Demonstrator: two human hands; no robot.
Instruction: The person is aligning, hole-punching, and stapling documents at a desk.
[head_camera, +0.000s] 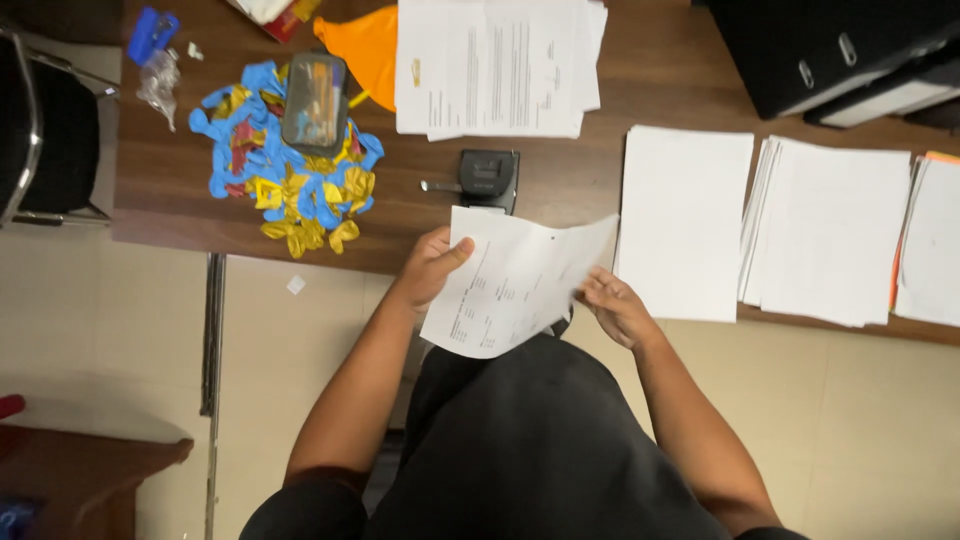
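I pinch the printed sheet (515, 285) by both side edges, left hand (430, 265) and right hand (615, 308), just near of the hole punch (487, 178); it looks light, floppy, crease-prone.

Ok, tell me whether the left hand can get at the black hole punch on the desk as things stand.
Probably yes. The hole punch sits just beyond the left hand with bare desk between them, but that hand is gripping the sheet of paper, so it would have to let go first.
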